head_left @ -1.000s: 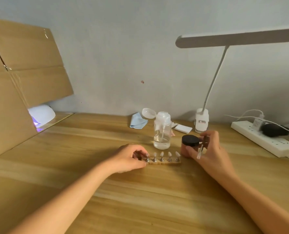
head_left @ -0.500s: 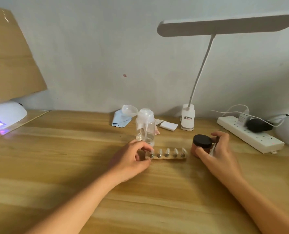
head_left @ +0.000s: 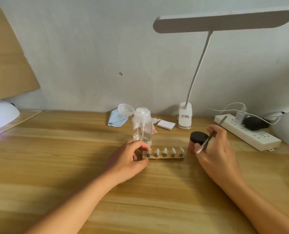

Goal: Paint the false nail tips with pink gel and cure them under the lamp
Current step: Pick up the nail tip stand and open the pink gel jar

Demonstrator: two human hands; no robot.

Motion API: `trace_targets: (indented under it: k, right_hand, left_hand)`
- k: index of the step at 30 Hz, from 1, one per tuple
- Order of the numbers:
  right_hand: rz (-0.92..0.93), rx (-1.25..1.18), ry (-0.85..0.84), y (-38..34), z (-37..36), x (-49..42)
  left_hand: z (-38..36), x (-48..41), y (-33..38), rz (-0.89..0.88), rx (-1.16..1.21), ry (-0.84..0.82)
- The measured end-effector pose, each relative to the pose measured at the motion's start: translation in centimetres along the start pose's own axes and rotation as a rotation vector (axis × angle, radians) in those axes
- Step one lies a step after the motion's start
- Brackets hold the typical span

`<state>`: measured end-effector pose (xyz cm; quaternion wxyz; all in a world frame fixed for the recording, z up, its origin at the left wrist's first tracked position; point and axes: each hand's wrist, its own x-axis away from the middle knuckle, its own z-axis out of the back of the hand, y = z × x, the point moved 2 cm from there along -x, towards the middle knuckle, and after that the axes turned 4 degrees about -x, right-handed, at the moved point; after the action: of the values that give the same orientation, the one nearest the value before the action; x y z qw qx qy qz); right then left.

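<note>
Left hand (head_left: 131,159) pinches the end of the wooden strip (head_left: 167,157) holding five nail tips (head_left: 164,150). Right hand (head_left: 216,149) is gripping a thin brush (head_left: 206,142) right beside the black-lidded pink jar (head_left: 197,138).

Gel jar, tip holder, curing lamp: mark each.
Gel jar (head_left: 198,137): head view, on its black lid.
Tip holder (head_left: 169,158): head view, on the wooden base's front edge.
Curing lamp (head_left: 3,112): head view, on its white dome.

Nail-tip stand (head_left: 164,155) lies on the table (head_left: 72,166), pump bottle (head_left: 142,127) just behind it, jar (head_left: 197,139) just right of it. Desk lamp (head_left: 185,115) and power strip (head_left: 248,133) stand farther back right; curing lamp (head_left: 1,114) far left.
</note>
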<state>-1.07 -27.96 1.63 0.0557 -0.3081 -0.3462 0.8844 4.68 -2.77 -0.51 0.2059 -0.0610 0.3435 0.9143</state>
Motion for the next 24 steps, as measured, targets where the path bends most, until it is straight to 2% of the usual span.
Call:
trace_targets:
  k: [2,4,8,10,13,16,19,21,24]
  right_hand:
    - [0.125,-0.061,0.08,-0.8,0.5,0.3]
    - [0.262,-0.088,0.062,-1.7,0.7,0.8]
    - [0.424,0.019,-0.19,-2.7,0.0,1.8]
    - [0.482,0.104,-0.259,-2.8,-0.3,2.0]
    - [0.482,0.152,-0.276,-3.0,-0.2,2.2]
    - [0.457,0.19,-0.271,-3.0,0.0,2.4]
    - [0.454,0.246,-0.299,-3.0,-0.2,2.5]
    - [0.448,0.269,-0.299,-3.0,-0.2,2.5]
    - [0.448,0.276,-0.27,-3.3,0.0,2.6]
  left_hand:
    - [0.0,0.0,0.0,0.013,0.012,-0.006]
    - [0.0,-0.2,0.1,0.041,0.03,-0.007]
    - [0.3,-0.6,0.5,0.067,-0.007,-0.046]
    - [0.5,-0.6,0.9,0.042,0.003,-0.046]
    - [0.4,-0.4,1.6,0.028,0.006,0.043]
    - [0.2,0.0,2.2,0.05,-0.115,0.149]
    - [0.1,0.5,2.5,0.049,-0.181,0.188]
    - [-0.1,0.7,2.9,0.017,-0.103,0.139]
    - [-1.0,1.0,3.8,-0.017,0.049,-0.042]
